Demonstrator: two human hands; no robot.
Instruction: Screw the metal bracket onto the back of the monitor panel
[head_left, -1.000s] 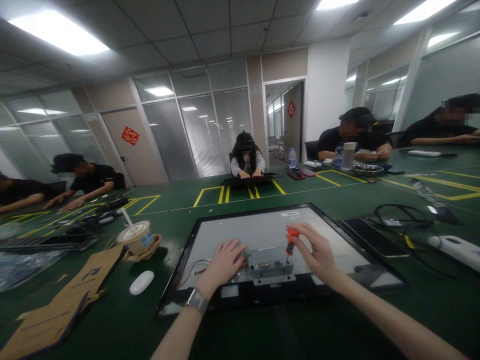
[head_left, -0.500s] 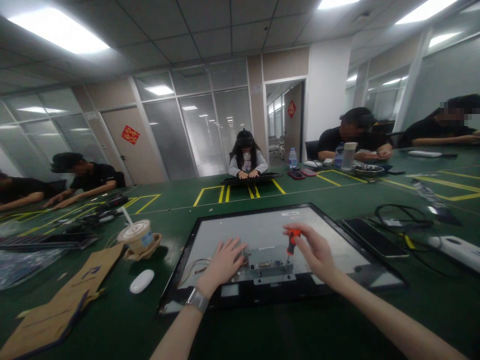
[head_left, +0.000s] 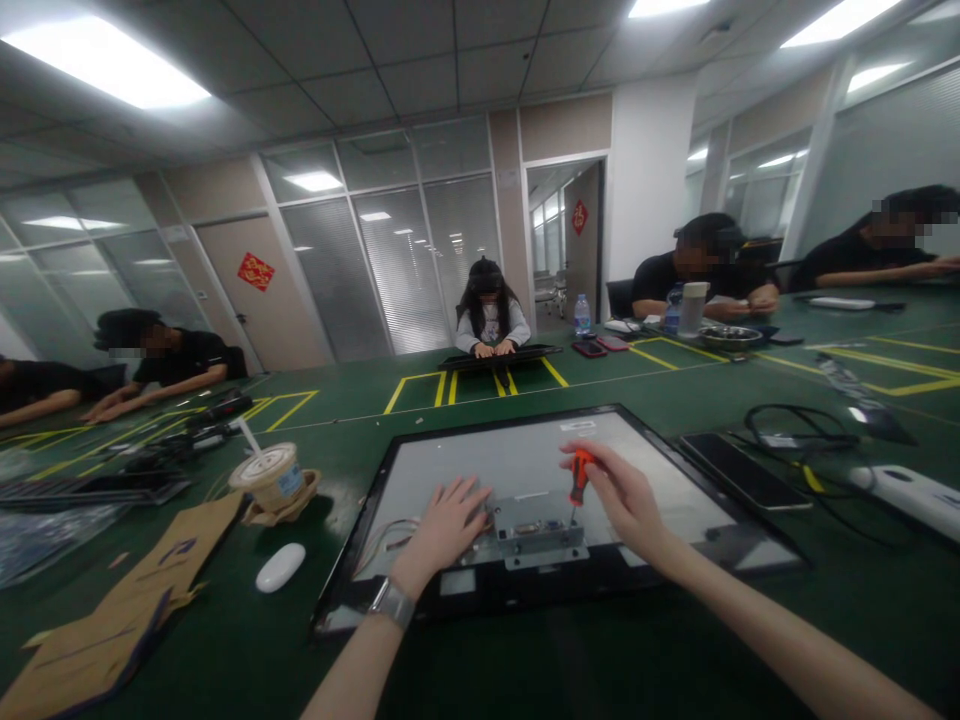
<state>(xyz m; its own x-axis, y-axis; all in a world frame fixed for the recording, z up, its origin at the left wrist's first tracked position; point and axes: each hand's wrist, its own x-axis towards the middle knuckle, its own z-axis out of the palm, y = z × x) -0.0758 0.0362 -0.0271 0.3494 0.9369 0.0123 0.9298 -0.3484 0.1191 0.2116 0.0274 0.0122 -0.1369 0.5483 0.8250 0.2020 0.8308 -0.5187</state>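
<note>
A monitor panel (head_left: 645, 470) lies back-up on the green table, with a small metal connector box (head_left: 538, 525) near its front edge. My left hand (head_left: 442, 525) rests flat on the panel just left of the box, fingers spread, a watch on its wrist. My right hand (head_left: 626, 495) is closed round a small screwdriver with an orange handle (head_left: 579, 475), held upright with its tip at the box's right side. Thin wires (head_left: 382, 535) run out from under my left hand.
A white mouse (head_left: 279, 567), a lidded drink cup with a straw (head_left: 270, 476) and brown cardboard (head_left: 112, 620) lie to the left. A phone (head_left: 742, 470), black cables (head_left: 795, 430) and a white device (head_left: 911, 488) lie to the right. Several people work around the table.
My right hand has shifted its fingers slightly on the screwdriver handle, staying at the same spot. My left hand has not moved. The view has dipped a little.
</note>
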